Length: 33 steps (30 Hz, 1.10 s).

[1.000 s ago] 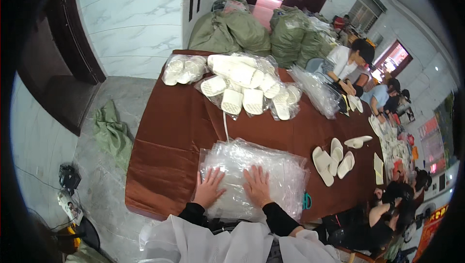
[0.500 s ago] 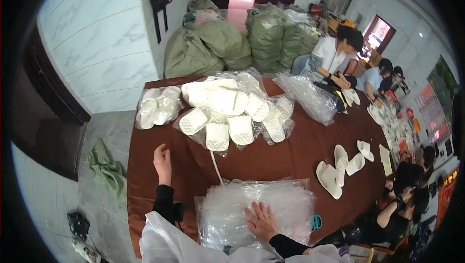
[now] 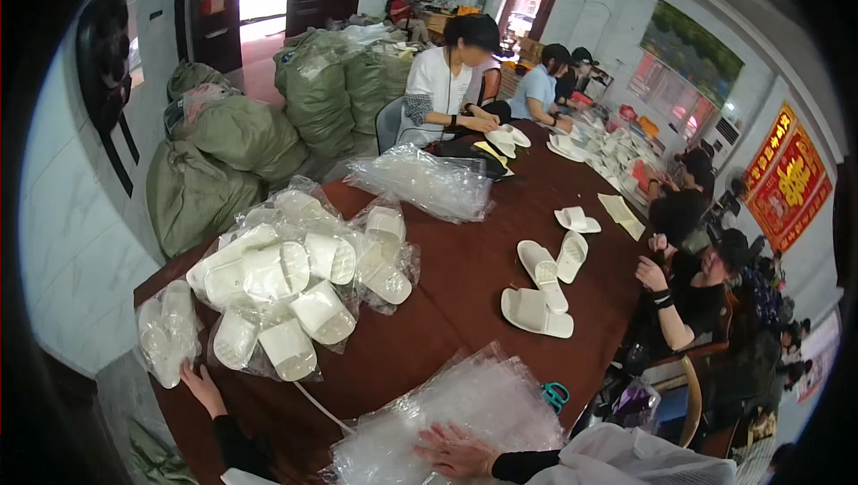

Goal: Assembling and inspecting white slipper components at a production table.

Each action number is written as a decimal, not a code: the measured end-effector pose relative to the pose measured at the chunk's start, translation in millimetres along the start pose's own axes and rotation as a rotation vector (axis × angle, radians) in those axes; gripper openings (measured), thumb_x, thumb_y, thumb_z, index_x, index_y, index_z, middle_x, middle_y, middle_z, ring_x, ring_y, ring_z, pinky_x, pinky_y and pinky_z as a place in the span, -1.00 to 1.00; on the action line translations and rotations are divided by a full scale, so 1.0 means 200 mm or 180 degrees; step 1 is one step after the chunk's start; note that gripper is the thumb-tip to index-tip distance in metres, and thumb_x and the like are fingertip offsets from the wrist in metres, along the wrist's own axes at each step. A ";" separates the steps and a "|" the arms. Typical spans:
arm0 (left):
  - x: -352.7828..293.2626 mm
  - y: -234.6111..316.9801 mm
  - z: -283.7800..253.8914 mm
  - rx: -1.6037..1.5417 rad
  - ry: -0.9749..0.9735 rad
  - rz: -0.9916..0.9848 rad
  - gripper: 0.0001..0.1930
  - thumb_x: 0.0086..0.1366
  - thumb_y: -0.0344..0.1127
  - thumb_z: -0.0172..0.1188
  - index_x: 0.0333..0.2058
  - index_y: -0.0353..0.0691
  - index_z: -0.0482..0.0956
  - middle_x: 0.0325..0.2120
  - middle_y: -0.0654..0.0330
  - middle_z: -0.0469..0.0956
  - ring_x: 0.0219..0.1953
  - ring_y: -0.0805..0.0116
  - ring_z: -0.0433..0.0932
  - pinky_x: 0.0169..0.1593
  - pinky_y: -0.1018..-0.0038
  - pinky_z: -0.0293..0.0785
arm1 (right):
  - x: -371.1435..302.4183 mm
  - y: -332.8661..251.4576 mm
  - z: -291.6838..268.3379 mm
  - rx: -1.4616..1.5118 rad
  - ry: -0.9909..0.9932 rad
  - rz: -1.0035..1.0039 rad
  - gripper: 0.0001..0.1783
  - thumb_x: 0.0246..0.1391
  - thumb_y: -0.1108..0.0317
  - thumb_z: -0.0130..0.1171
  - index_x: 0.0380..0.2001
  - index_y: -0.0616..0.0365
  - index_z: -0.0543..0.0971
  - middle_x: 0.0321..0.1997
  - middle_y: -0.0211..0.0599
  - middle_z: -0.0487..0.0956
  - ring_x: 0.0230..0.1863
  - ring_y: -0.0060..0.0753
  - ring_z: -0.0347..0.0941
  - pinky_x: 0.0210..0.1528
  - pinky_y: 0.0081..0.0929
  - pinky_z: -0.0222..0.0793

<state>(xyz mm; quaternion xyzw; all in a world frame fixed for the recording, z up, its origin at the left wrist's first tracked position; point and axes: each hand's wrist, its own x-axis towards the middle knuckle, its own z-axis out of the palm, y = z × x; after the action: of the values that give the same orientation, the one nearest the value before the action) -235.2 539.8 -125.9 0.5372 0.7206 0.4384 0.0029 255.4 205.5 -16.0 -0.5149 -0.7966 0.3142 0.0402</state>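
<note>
My left hand (image 3: 204, 390) reaches out at the left edge of the table, fingers extended and holding nothing. Its fingertips are at the lower end of a bagged pair of white slippers (image 3: 170, 333); whether they touch, I cannot tell. Beside that pair rises a pile of white slippers in clear bags (image 3: 268, 275). My right hand (image 3: 456, 451) lies flat with spread fingers on a stack of clear plastic bags (image 3: 474, 396). Teal-handled scissors (image 3: 555, 396) lie at the right edge of the stack.
Several unbagged white slippers (image 3: 536, 312) lie right of centre on the brown tablecloth (image 3: 438, 302). More clear bags (image 3: 424, 183) lie at the far side. A person (image 3: 447, 92) handles slippers there; others sit along the right. Large green sacks (image 3: 246, 145) stand behind the table.
The view has turned to the right. My left hand has moved forward to the bagged pair at the left, its fingers now straighter. My right hand stays on the bag stack.
</note>
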 end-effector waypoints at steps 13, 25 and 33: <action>0.01 0.86 -0.88 0.0028 0.1055 0.0314 -0.81 0.44 -0.39 -0.05 -0.10 -0.36 0.48 -0.26 0.01 0.38 -0.23 0.12 0.44 -0.10 0.35 0.37 | -0.11 0.08 0.09 -0.0743 0.0673 -0.0145 -0.33 0.27 -0.01 -0.14 0.40 -0.20 0.03 0.51 -0.20 -0.11 0.47 0.14 -0.14 0.41 0.16 -0.19; -1.05 2.18 -1.34 -0.1381 -0.1572 0.1209 -0.65 0.21 -0.49 0.14 0.00 -0.28 0.46 -0.02 0.10 0.48 0.07 0.24 0.42 0.17 0.38 0.30 | -0.16 0.03 0.03 -0.1199 0.0286 -0.0029 -0.37 0.24 0.07 -0.08 0.34 -0.03 0.20 0.44 -0.05 0.08 0.46 0.10 -0.10 0.43 0.01 -0.16; -1.68 1.45 -1.13 -0.0758 -0.1613 0.0547 -0.52 0.26 -0.47 0.14 0.17 -0.24 0.36 0.21 -0.04 0.29 0.27 0.00 0.25 0.28 0.24 0.19 | -0.26 0.02 -0.03 -0.0334 0.0184 -0.0326 -0.38 0.22 0.08 -0.05 0.31 -0.01 0.23 0.41 -0.05 0.12 0.45 0.08 -0.07 0.43 -0.03 -0.13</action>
<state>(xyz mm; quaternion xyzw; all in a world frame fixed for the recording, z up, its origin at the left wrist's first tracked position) 22.9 148.7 40.3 0.6845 0.5922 0.3704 0.2087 284.9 164.6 0.0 -0.4837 -0.8358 0.2545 0.0521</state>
